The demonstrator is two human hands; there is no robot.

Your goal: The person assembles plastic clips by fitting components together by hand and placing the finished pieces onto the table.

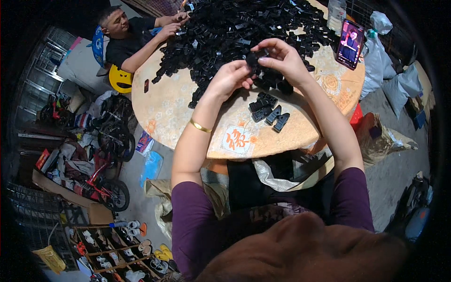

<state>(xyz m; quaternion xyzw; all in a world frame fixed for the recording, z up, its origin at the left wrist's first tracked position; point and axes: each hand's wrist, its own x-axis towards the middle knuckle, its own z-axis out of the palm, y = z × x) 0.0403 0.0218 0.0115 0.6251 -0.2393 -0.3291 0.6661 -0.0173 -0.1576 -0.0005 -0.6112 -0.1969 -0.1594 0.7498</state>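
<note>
Head view: left hand (233, 77) and right hand (280, 60) pinch a black part (253, 58); few buckles (262, 112) lie apart, huge pile (225, 40) seemingly left.

On round, flower-printed tan tabletop (164, 108): heap of small black plastic parts (221, 33) across far half; right of heap, black rectangular phone (350, 44); near front edge, loose black plastic pieces (274, 115). Left of tabletop: red-framed bicycle (104, 188); nearer than bicycle, wooden shoe rack (101, 254). Right of tabletop: white plastic sacks (373, 66).
</note>
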